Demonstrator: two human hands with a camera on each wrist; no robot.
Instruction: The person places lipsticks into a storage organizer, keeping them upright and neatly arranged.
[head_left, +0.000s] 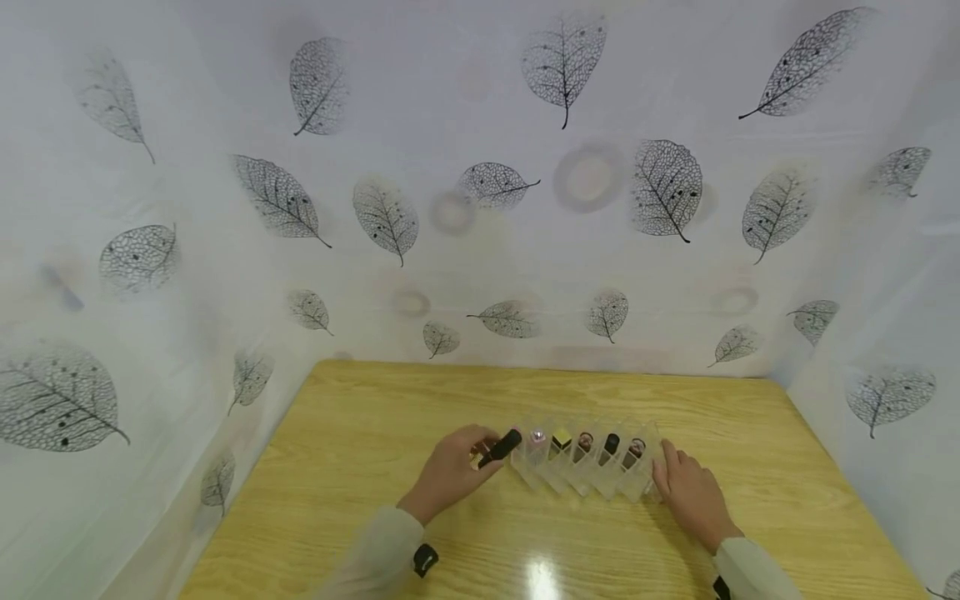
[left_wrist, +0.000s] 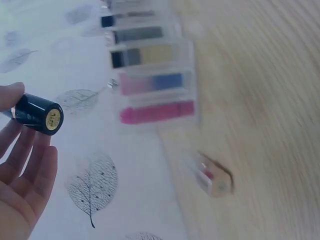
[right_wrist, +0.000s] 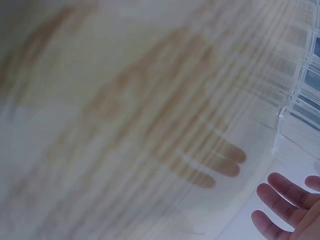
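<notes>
My left hand [head_left: 453, 467] pinches a black lipstick tube [head_left: 500, 447] between thumb and fingers, just off the left end of a clear lipstick holder [head_left: 581, 490]. In the left wrist view the end of the black tube bears a round gold label [left_wrist: 53, 119]. Several lipsticks stand slanted in the holder's slots, among them a bright pink one [left_wrist: 157, 113] and a black-capped one [head_left: 611, 444]. My right hand [head_left: 693, 496] rests at the holder's right end, its fingers fairly straight in the right wrist view.
A small blurred tube with a clear cap [left_wrist: 212, 177] lies on the wooden table [head_left: 375, 417] near the holder's left end; the head view does not show it plainly. A white leaf-printed curtain [head_left: 480, 258] surrounds the table at the back and sides.
</notes>
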